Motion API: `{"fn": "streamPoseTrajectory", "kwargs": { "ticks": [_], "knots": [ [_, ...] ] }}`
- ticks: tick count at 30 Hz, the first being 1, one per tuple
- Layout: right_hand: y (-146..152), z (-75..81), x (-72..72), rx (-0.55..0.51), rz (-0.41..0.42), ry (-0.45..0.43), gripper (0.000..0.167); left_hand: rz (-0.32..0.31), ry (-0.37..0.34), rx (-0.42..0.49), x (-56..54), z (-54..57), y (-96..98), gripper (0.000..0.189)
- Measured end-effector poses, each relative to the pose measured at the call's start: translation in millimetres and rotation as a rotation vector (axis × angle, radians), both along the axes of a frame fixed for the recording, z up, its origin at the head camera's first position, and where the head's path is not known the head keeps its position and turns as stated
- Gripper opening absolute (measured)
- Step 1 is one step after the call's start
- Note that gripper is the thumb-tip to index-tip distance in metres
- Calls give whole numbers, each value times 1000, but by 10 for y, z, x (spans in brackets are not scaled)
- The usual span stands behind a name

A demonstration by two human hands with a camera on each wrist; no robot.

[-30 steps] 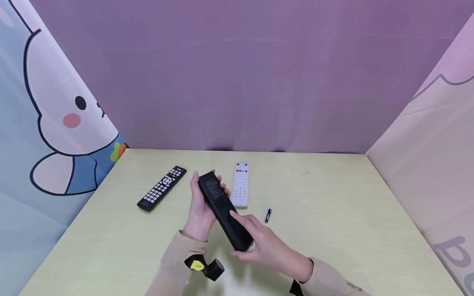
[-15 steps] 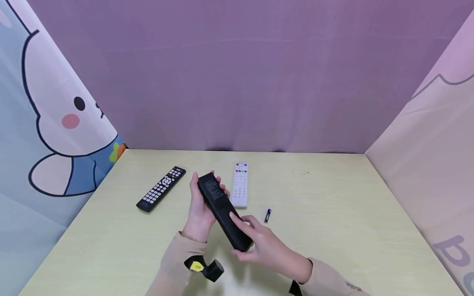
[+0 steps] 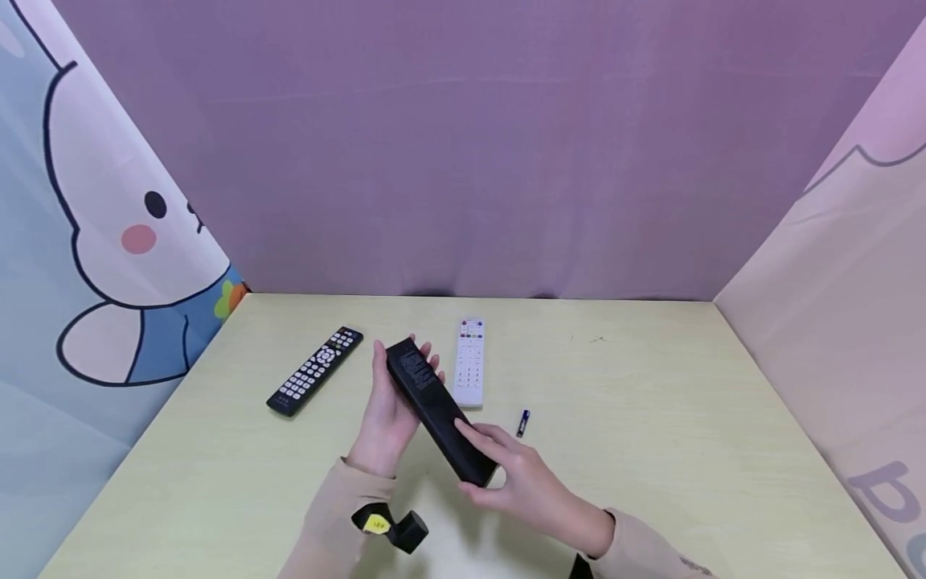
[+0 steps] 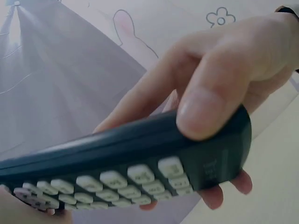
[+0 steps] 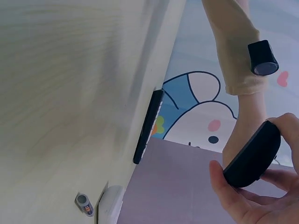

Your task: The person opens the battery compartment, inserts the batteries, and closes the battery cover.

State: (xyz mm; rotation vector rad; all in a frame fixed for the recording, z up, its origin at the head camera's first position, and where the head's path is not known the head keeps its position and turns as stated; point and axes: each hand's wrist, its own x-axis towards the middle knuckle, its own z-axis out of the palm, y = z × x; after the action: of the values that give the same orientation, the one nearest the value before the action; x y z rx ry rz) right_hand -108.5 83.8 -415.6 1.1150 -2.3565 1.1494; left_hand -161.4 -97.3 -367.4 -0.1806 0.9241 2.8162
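A black remote control is held up over the table with its back, bearing printed text, turned toward the head camera. My left hand grips its far end, thumb along one edge and fingers around the other. At the near end, my right hand holds it, with the index finger lying on the back and the thumb at the end. In the left wrist view, the pale keys of the remote face down and away from the right thumb. The right wrist view shows the remote end-on between thumb and fingers.
On the table, another black remote lies at the left, keys up. A white remote lies behind the hands. A small dark battery lies right of it. A purple curtain hangs behind; printed cloths flank the table.
My left wrist has shifted slightly left. The right hand has moved a little to the right, its index finger slightly farther down the remote's back. Both hands keep their hold.
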Motion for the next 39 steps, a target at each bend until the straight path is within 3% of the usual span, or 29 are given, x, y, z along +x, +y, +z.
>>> {"fn": "streamPoseTrajectory", "kwargs": {
  "ticks": [5, 11, 18, 27, 34, 39],
  "knots": [
    [17, 21, -2, -91, 33, -84, 59, -13, 35, -40, 5, -44, -47, 51],
    [32, 50, 2, -234, 68, -284, 50, -34, 65, -119, 45, -89, -101, 51],
    [63, 44, 13, -295, 86, -492, 50, -16, 74, -226, 126, -129, -139, 52],
    [60, 44, 15, -388, 122, -703, 51, 22, 19, -337, 200, -177, -128, 35],
    [55, 32, 10, -423, 132, -749, 48, 53, -3, -452, 255, -206, -110, 53],
    [51, 37, 4, -459, 146, -776, 49, 48, 3, -467, 282, -209, -90, 54]
  ]
}}
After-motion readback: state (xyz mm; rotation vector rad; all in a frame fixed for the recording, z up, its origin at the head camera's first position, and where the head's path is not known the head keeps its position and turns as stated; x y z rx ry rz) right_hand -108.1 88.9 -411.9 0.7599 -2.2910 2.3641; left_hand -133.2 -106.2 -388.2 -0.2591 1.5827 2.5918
